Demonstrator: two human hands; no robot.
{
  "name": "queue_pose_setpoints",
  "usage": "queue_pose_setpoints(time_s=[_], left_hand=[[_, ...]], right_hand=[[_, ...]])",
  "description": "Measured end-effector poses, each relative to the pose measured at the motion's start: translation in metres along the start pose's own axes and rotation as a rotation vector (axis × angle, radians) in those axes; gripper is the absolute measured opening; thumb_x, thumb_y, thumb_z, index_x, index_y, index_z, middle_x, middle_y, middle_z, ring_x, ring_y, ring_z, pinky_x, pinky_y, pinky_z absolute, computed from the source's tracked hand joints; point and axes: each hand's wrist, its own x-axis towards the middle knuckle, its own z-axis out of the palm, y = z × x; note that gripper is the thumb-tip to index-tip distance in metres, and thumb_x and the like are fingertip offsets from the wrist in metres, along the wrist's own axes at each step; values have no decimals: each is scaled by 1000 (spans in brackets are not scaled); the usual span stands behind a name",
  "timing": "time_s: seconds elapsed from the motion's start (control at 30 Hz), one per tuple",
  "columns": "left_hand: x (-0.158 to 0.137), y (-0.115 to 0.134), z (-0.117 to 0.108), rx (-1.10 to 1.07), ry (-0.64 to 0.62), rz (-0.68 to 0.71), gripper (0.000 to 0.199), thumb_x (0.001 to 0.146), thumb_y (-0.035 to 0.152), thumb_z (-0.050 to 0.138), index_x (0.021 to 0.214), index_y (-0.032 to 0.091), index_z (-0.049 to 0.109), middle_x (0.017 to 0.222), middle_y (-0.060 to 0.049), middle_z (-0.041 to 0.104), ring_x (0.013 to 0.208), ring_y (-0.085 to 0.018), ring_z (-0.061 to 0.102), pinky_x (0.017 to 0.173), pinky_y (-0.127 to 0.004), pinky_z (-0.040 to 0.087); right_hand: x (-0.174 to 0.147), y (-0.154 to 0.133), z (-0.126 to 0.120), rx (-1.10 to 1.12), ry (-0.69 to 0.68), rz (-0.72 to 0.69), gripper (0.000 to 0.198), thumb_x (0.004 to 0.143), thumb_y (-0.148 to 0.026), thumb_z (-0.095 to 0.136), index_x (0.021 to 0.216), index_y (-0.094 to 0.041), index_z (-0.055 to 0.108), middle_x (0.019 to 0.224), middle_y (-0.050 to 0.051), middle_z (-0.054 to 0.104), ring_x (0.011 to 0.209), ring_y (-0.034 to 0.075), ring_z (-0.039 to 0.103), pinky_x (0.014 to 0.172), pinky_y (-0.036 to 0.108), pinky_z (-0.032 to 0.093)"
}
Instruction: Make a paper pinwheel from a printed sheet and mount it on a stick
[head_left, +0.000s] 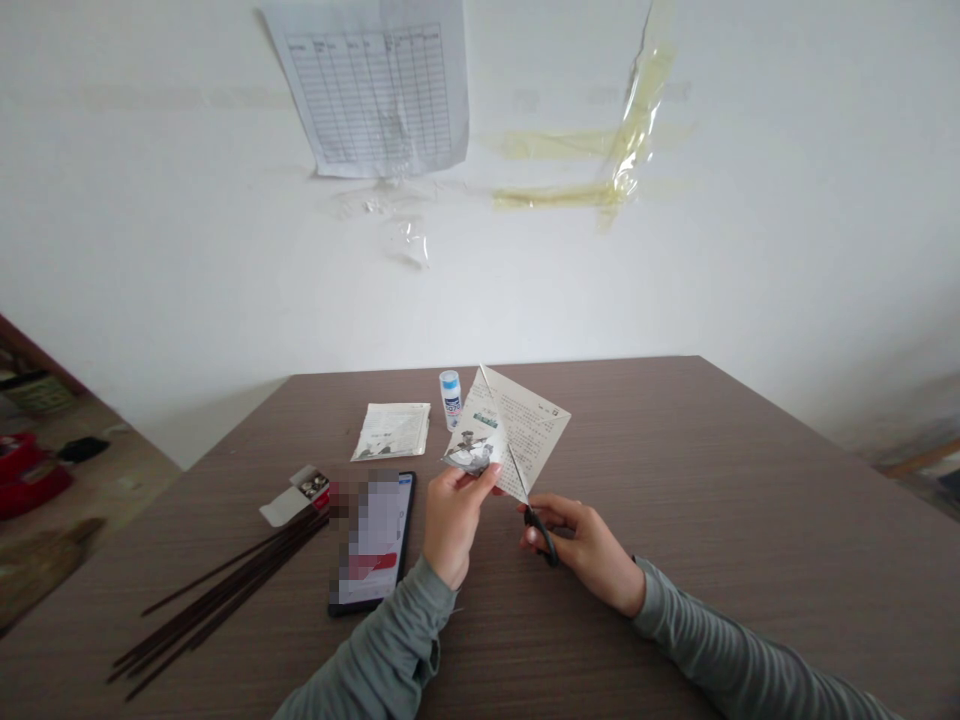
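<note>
My left hand [454, 520] pinches a square of printed paper [536, 430] by its lower left edge, thumb on top. The paper is turned cornerwise, with text, a small drawing and a diagonal line from its top corner to its bottom one. My right hand [592, 550] is closed around the black handles of a pair of scissors [553, 552]. The scissors meet the paper at its bottom corner, along that diagonal. How far apart the blades are, I cannot tell. Behind the paper's left side stands a glue stick [451, 405] with a blue band.
A stack of printed paper squares [394, 430] lies left of the glue stick. Nearer are a phone [386, 545], an open small box [289, 503] with metal pieces and several thin dark sticks [225, 585]. A white wall [225, 280] borders the table's [712, 480] far edge.
</note>
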Motion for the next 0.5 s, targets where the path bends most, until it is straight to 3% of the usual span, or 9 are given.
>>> queue_pose_setpoints(time_s=[0.27,0.5], left_hand=[[0,-3,-1,3,1,9,43,75,57,113,72,25,84,66,-3,83,70,-26,82,60,-30,62],[8,-10,-4,17,44,29,48,74,60,112,69,26,78,69,-5,85,76,-29,86,70,-34,69]], right_hand=[[0,2,-2,-16,9,3,59,82,-75,109,114,-27,97,81,6,86,79,32,81,79,43,70],[-1,5,-7,-51,-33,24,63,84,-79,105,115,-26,97,81,7,89,76,33,83,80,45,72]])
